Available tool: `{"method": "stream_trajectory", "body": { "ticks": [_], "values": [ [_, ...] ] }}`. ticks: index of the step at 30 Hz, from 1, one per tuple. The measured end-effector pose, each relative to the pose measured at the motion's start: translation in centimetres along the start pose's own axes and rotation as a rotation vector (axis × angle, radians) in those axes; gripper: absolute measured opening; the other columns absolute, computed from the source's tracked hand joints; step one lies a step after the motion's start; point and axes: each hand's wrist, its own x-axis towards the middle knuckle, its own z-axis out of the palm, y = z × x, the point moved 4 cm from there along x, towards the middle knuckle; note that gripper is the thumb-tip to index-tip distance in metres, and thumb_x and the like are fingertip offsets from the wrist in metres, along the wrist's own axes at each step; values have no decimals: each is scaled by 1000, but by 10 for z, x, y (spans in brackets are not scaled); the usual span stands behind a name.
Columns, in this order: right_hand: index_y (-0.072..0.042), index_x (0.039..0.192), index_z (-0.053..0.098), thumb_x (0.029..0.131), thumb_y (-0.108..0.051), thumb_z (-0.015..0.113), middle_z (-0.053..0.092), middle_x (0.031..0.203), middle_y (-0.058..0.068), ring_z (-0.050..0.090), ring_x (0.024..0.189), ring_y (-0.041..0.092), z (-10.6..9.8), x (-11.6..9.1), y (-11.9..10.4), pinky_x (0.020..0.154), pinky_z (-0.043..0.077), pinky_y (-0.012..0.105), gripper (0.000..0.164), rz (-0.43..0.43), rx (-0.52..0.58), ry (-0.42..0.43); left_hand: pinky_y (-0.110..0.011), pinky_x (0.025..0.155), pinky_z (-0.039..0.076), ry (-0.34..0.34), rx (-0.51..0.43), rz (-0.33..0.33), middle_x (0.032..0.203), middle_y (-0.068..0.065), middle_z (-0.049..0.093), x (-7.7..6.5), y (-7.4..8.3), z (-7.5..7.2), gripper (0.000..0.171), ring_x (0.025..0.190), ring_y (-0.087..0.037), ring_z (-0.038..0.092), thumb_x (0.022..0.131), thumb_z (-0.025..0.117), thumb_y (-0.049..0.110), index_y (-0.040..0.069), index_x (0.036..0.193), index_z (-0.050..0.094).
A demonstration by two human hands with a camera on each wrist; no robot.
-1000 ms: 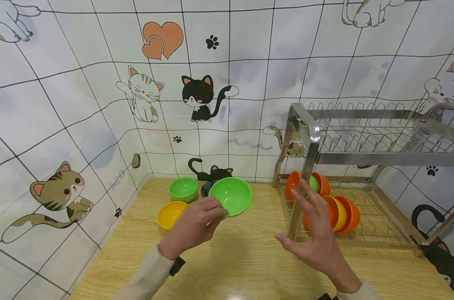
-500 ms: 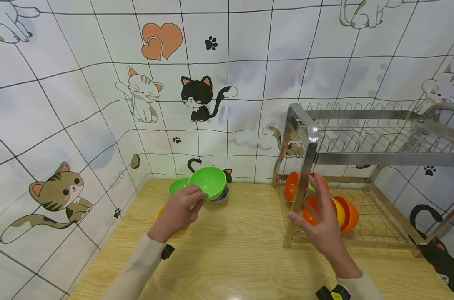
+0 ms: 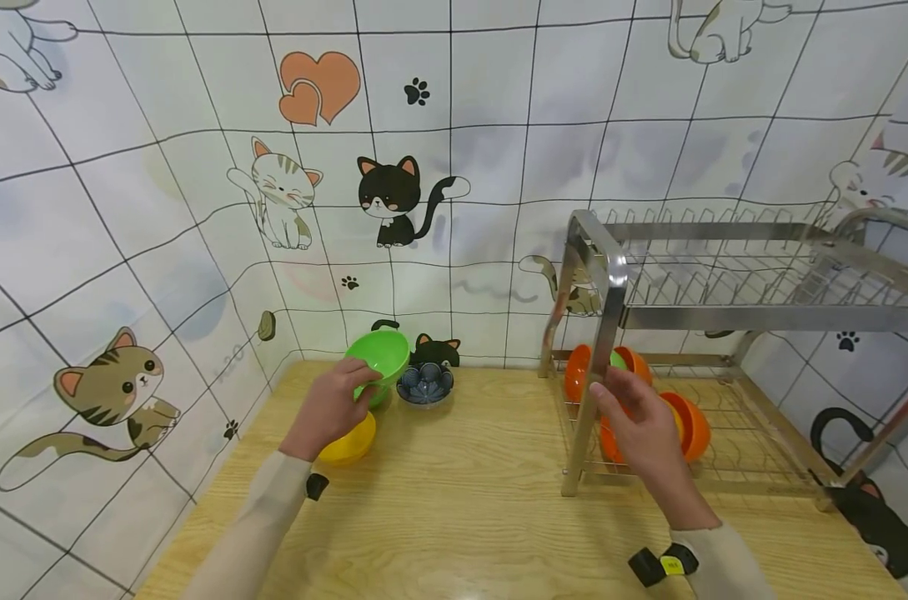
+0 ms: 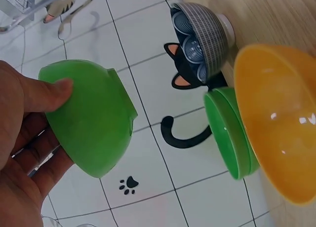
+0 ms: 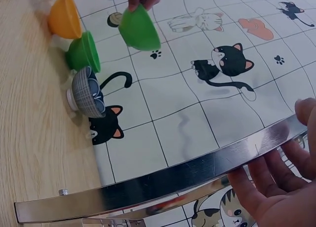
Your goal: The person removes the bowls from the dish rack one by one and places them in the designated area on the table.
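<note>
My left hand (image 3: 326,410) pinches a light-green bowl (image 3: 384,355) by its rim, thumb on the outside wall in the left wrist view. The bowl is tilted and held over two nested green bowls (image 4: 228,133) at the back left, which it mostly covers in the head view. Just in front of the stack sits a yellow bowl (image 3: 354,442), partly behind my left hand. A blue-grey patterned bowl (image 3: 426,385) stands to their right. My right hand (image 3: 649,433) grips the steel front post (image 3: 579,450) of the dish rack, thumb on one side and fingers on the other.
The two-tier steel dish rack (image 3: 769,318) fills the right of the wooden table (image 3: 484,500). Orange bowls (image 3: 695,427), along with yellow and green ones, stand on its lower tier. A cat-print tiled wall covering (image 3: 491,167) rises behind and at the left.
My left hand has carried the green bowl left, from the middle to above the green stack, uncovering the patterned bowl. My right hand's thumb and fingers have drawn together at the rack post.
</note>
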Motion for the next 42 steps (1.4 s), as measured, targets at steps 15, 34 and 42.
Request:
{"method": "stream_trajectory", "body": {
  "ticks": [15,34,42],
  "values": [
    [-11,132,64,102,-40,61,65,115,-15,55,102,-17,-1,7,6,84,48,2,42,3,-28,33,-39,73,60,-147,23,-140,88,-5,74,5,-47,13,12,80,-21,70,83,81,4,5,95,80],
    [-10,133,62,104,-43,58,67,128,11,53,104,-14,0,8,8,85,44,0,44,-15,-76,13,-47,89,59,-429,24,-289,101,-8,79,6,-77,55,16,96,-26,72,88,75,11,7,102,81],
    [-9,133,62,104,-43,57,67,128,12,52,104,-12,1,7,9,85,43,0,45,-8,-84,22,-45,85,60,-468,31,-294,98,-6,79,2,-82,66,15,90,-23,70,86,75,9,7,100,81]
  ]
}}
